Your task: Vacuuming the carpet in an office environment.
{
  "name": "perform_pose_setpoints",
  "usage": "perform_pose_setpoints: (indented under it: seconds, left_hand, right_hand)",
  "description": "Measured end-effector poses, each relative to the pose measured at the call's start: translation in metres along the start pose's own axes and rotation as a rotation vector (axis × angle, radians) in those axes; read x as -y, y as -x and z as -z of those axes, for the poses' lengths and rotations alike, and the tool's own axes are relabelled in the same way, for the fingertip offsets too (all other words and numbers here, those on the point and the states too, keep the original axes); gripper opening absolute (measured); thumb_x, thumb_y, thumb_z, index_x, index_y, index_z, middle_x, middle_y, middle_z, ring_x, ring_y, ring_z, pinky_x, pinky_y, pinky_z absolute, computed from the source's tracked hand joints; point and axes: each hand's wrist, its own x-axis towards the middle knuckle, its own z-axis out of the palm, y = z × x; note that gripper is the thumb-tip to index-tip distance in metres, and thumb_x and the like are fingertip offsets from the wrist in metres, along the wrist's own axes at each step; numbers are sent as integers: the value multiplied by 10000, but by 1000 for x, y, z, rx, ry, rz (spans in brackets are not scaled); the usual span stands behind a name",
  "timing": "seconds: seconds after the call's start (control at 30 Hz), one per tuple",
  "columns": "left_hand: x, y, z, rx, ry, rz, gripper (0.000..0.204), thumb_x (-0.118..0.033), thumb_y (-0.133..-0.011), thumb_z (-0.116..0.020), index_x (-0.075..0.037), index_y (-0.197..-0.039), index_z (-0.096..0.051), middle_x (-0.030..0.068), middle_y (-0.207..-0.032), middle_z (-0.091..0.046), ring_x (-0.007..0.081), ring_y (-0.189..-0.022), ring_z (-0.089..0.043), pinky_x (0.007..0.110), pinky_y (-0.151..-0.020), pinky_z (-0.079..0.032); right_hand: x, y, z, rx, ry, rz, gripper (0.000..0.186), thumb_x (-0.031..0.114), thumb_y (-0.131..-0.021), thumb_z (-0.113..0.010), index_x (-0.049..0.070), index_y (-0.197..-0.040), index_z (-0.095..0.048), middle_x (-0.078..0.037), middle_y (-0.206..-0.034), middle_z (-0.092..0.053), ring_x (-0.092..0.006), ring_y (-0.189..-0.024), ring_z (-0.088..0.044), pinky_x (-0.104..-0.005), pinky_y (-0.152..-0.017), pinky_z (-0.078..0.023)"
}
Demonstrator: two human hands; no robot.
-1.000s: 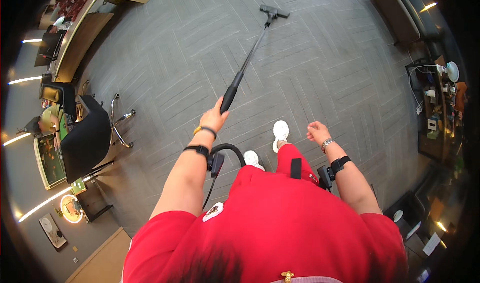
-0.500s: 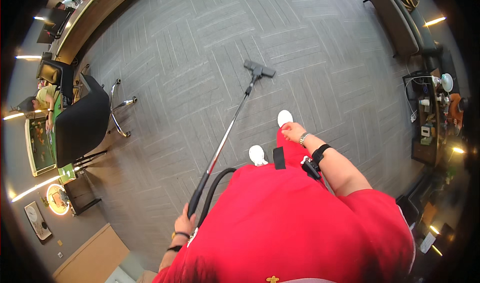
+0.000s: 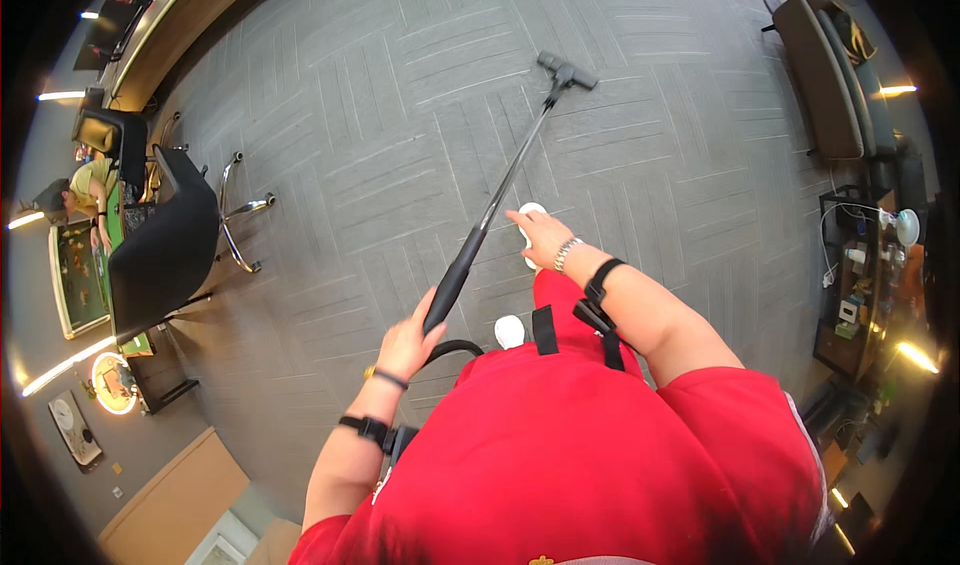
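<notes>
My left hand (image 3: 408,347) is closed round the black handle of a vacuum cleaner wand (image 3: 505,185). From there the metal tube slants up and to the right. Its dark floor head (image 3: 567,71) rests on the grey carpet (image 3: 400,165), well ahead of me. A black hose (image 3: 455,347) curves away from the handle's lower end beside my red shirt. My right hand (image 3: 542,238) hovers over my white shoe, close to the tube, with its fingers apart and nothing in them. Whether its fingertips touch the tube I cannot tell.
A black swivel chair (image 3: 165,250) stands at the left by a green table, where another person (image 3: 92,190) leans. A long wooden desk (image 3: 180,35) lies far left. On the right are a brown sofa (image 3: 815,75) and a shelf unit (image 3: 850,295) with a small white fan.
The wand and its floor head have moved forward and to the right. My left hand has come forward with the handle. My right hand has shifted left, toward the tube, its fingers spreading.
</notes>
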Motion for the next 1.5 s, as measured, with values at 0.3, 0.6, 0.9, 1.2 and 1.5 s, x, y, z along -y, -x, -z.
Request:
perform_pose_setpoints:
  seconds: [0.3, 0.6, 0.9, 1.2, 1.5]
  left_hand:
    - [-169, -280, 77, 79, -84, -182, 685, -384, -907, -647, -101, -1468, -375, 277, -1079, -672, 457, -1009, -642, 511, -869, -519]
    - [-160, -310, 110, 131, 243, -147, 775, -363, -813, -757, -76, -1450, -423, 223, -1041, -699, 395, -966, -685, 455, -838, -527]
    - [8, -132, 177, 258, 486, 202, 685, -292, -842, -780, -100, -1434, -494, 27, -783, -625, 98, -579, -559, 282, -543, -473]
    - [89, 41, 223, 72, 590, 156, 573, -157, -985, -586, -152, -1521, -384, 35, -756, -631, 105, -588, -580, 272, -569, -492]
    - [55, -41, 263, 167, 520, 251, 488, -202, -1029, -513, -218, -1508, -424, 41, -693, -591, 116, -518, -569, 291, -550, -505]
  right_hand:
    - [-79, -170, 141, -134, 410, 67, 256, 170, -856, -621, 165, -1112, -614, -81, -1206, -601, -260, -1258, -525, -454, -1034, -442]
    - [-97, -218, 176, -118, 413, -2, 308, 117, -830, -661, 144, -1134, -617, -95, -1219, -594, -268, -1230, -552, -400, -952, -533]
    - [90, -216, 31, 92, 441, 204, 293, 166, -806, -673, 149, -1098, -654, -80, -1063, -687, -259, -1125, -613, -466, -942, -450]
    - [234, -232, -15, 672, 397, 554, 240, 204, -752, -740, 222, -991, -716, -23, -966, -735, -229, -993, -690, -460, -925, -470]
    - [194, -271, 11, 527, 423, 408, 277, 150, -761, -713, 221, -1029, -703, -26, -1053, -727, -227, -1083, -670, -475, -955, -444]
